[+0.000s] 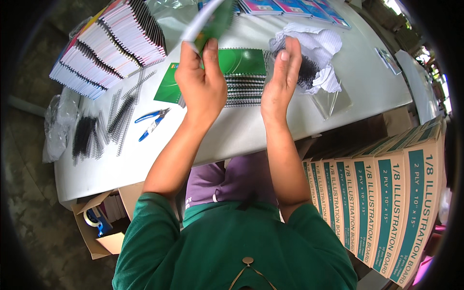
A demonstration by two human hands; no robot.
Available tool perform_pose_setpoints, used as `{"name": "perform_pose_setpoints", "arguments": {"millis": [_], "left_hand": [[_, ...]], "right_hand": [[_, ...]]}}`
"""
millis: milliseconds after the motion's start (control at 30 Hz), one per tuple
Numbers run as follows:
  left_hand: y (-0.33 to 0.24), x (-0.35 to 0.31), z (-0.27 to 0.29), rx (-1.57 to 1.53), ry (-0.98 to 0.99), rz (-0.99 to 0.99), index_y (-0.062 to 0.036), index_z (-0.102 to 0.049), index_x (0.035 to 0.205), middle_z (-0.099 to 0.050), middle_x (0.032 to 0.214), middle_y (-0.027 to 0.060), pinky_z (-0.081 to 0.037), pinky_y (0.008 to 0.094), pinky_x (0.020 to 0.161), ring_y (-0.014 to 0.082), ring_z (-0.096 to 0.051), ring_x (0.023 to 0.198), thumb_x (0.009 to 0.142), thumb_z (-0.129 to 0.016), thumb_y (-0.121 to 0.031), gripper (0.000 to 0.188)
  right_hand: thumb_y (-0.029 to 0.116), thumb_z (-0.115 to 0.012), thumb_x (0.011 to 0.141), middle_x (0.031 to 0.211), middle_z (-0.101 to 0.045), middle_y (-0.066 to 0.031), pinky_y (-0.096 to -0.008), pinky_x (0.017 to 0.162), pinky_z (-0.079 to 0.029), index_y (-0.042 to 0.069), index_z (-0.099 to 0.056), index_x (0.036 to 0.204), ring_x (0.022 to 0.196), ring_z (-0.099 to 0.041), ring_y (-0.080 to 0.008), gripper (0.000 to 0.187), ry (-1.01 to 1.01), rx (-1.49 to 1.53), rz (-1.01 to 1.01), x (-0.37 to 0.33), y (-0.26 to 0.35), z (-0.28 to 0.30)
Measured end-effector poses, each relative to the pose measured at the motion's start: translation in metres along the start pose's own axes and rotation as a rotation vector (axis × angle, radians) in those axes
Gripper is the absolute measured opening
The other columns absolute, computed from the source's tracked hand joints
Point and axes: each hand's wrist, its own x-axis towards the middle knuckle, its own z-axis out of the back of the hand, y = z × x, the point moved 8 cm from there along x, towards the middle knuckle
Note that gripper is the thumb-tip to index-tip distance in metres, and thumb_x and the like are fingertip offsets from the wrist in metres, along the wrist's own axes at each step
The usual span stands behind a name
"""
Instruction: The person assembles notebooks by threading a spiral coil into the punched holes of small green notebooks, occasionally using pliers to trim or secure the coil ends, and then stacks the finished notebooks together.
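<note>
My left hand (200, 79) grips a green-covered notebook (218, 21) by its lower edge, raised above the table and blurred by motion. My right hand (280, 87) is open, fingers stretched out and held together, with nothing in it. It hovers beside a stack of green spiral notebooks (244, 60), whose dark coils face me. Another green cover (166, 87) lies left of that stack, partly hidden by my left hand. Blue-handled pliers (148, 134) rest nearer me on the left. Right of my right hand, crumpled white paper (329, 44) holds loose black coils (307, 72).
Tall stacks of spiral notebooks (130, 46) stand at the far left, with loose black binding coils (86, 137) and a clear plastic bag (58, 128) nearby. Blue-pink notebooks (263, 7) line the far edge. Cartons (382, 193) stand at right; an open carton (114, 243) sits below left.
</note>
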Motion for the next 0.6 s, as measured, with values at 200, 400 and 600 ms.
{"name": "perform_pose_setpoints", "arguments": {"millis": [200,400,600], "left_hand": [[0.013,-0.032,-0.037,1.026,0.378,-0.469,-0.0056,-0.061,0.106,-0.063,0.095,0.0137,-0.047,0.0361,0.073,0.0295,-0.059,0.085,0.081,-0.063,-0.025,0.031],[0.072,-0.013,0.029,0.538,-0.097,0.05,-0.001,-0.064,0.084,-0.062,0.082,0.0119,-0.045,0.0323,0.067,0.0211,-0.056,0.075,0.085,-0.062,-0.026,0.025],[0.089,-0.016,0.04,0.379,-0.216,0.042,-0.0017,-0.057,0.069,-0.051,0.068,0.0054,-0.039,0.0262,0.057,0.0149,-0.047,0.06,0.084,-0.064,-0.02,0.025]], "right_hand": [[0.038,-0.037,0.096,0.13,-0.041,-0.023,-0.0322,0.1,-0.029,-0.009,-0.031,0.131,0.121,-0.04,-0.027,0.059,0.038,-0.071,-0.108,-0.013,-0.046,0.01],[0.026,-0.049,0.093,0.107,-0.061,-0.0194,-0.0304,0.085,-0.044,-0.007,-0.052,0.116,0.098,-0.059,-0.0225,0.04,-0.019,-0.201,-0.095,-0.017,-0.066,0.006],[0.012,-0.056,0.088,0.096,-0.064,-0.0151,-0.0306,0.076,-0.048,-0.004,-0.055,0.106,0.085,-0.062,-0.02,0.024,-0.105,-0.217,0.033,-0.018,-0.062,0.009]]}}
